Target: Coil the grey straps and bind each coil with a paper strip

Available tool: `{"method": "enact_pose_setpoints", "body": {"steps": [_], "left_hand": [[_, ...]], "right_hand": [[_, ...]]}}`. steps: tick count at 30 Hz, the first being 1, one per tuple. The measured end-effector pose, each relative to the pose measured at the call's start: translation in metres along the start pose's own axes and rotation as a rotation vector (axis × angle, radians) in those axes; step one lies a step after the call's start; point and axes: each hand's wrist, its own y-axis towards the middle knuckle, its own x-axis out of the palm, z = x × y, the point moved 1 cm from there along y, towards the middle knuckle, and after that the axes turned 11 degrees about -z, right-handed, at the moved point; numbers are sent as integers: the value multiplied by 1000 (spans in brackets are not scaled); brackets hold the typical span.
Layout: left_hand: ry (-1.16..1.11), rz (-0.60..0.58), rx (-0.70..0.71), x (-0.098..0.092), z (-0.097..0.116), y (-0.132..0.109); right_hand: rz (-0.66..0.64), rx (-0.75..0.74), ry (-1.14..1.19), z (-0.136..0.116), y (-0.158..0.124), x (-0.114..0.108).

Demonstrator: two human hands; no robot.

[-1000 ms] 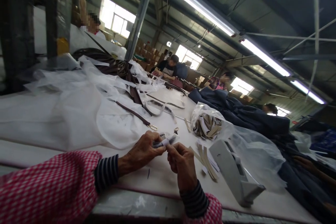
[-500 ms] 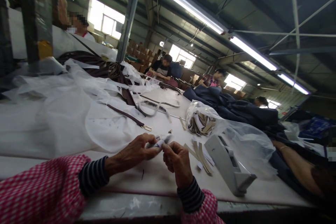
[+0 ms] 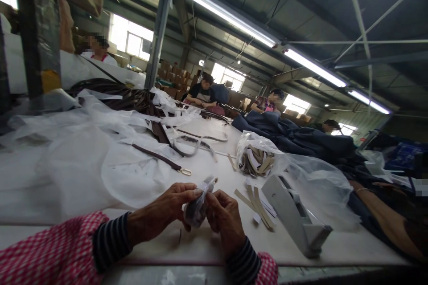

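Between both hands is a small plastic-wrapped strap [image 3: 196, 210], dark and apparently coiled up, with a bit of gold metal at its upper end. My left hand [image 3: 163, 209] grips it from the left, thumb on top. The fingers of my right hand [image 3: 227, 216] pinch its wrap from the right; their tips are partly hidden. Just beyond lies a dark brown strap [image 3: 157, 156] with a gold clasp [image 3: 185, 171]. A grey tape dispenser [image 3: 294, 216] stands to the right of my right hand, with beige strips [image 3: 256, 205] between them.
A clear bag of beige strips [image 3: 256, 160] sits farther back. White plastic sheets [image 3: 76, 156] cover the left side, with a heap of brown straps [image 3: 110, 91] behind. Dark blue cloth [image 3: 294, 138] is piled at right, near another person's arm [image 3: 381, 213]. Other people sit farther off.
The wrapped strap has been tilted more upright, so more of its dark body shows. Both hands have come slightly lower in view, and the camera has shifted a little.
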Motion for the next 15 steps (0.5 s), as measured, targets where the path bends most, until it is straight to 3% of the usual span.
{"method": "enact_pose_setpoints", "body": {"steps": [4,6,8,12,15], "left_hand": [[31,53,-47,1,-7,4],[98,65,-41,2,-7,6],[172,43,-17,4,-1,5],[254,-21,26,8,13,-3],[196,-60,-2,7,16,-5]], "right_hand": [[204,-314,-623,-21,-13,-3],[205,-508,-966,-34,-15,-1],[114,-632,-1238,-47,-15,2],[-159,-614,-1509,-61,-14,2],[-194,-708,-1647,-58,-15,-7]]}}
